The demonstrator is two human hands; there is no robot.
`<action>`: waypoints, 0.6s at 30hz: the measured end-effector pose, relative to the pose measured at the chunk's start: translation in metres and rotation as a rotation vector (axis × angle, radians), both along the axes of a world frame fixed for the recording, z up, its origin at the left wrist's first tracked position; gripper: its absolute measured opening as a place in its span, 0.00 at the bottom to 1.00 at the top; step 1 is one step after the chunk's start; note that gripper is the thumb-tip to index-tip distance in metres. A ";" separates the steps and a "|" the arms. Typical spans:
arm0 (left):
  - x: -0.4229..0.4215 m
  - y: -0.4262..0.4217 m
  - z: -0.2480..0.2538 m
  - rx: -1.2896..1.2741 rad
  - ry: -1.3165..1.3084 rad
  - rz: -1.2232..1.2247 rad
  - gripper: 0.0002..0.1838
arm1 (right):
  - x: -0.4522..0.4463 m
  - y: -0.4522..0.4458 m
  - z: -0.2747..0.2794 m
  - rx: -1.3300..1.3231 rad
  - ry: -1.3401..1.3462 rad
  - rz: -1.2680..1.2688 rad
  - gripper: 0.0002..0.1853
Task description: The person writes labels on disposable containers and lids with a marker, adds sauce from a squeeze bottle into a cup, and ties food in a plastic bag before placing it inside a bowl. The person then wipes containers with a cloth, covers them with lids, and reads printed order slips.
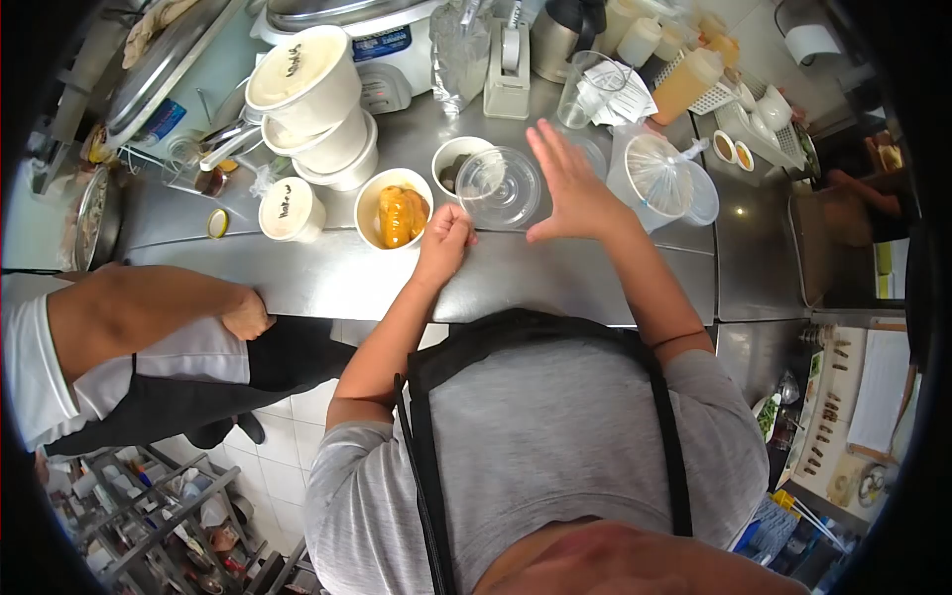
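Note:
My left hand (448, 241) is closed at the counter, its knuckles by the near edge of a clear round plastic lid (499, 186); whether it grips that lid I cannot tell. Just left of it, a white paper bowl (365, 230) holds a glossy orange-yellow food (403, 216). The lid partly overlaps a second white bowl (452, 149) with dark contents. To the right, my right hand (578, 193) is held up with fingers stretched out and nothing in it. Partly hidden behind it shows another clear lid (592, 157).
Stacked white lidded tubs (305, 74) and a smaller tub (292, 209) stand left. A tape dispenser (508, 74), steel jug (565, 40) and sauce bottle (686, 84) line the back. Right is a plastic-wrapped container (654, 177). A co-worker's arm (149, 315) is at left.

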State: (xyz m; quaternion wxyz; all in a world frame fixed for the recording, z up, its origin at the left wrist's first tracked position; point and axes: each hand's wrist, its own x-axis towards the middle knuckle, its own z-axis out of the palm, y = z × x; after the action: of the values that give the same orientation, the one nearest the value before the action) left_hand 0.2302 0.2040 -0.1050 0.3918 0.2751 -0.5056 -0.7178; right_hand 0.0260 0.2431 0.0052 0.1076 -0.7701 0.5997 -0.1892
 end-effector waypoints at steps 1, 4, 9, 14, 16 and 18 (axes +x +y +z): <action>0.002 -0.001 0.001 -0.007 -0.028 0.001 0.06 | 0.002 -0.003 0.003 -0.039 0.018 -0.020 0.59; -0.002 0.006 0.005 -0.006 -0.076 -0.007 0.06 | 0.026 -0.004 0.010 -0.044 0.265 0.104 0.55; -0.011 0.006 0.005 0.029 0.072 0.027 0.06 | 0.034 -0.037 -0.025 0.002 0.121 0.260 0.46; -0.013 0.012 -0.014 -0.153 -0.149 0.303 0.13 | 0.041 -0.076 -0.030 -0.037 0.146 0.193 0.43; -0.014 0.013 -0.023 -0.018 -0.237 0.344 0.20 | 0.045 -0.085 -0.042 -0.019 0.192 0.233 0.43; -0.015 0.009 -0.026 0.008 -0.324 0.332 0.29 | 0.052 -0.091 -0.051 -0.024 0.173 0.223 0.43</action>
State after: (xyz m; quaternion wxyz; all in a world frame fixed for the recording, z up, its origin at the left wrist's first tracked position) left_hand 0.2152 0.2129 -0.1312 0.4171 0.4678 -0.5067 -0.5919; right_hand 0.0777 0.1520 -0.0459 0.0665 -0.8467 0.5149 -0.1163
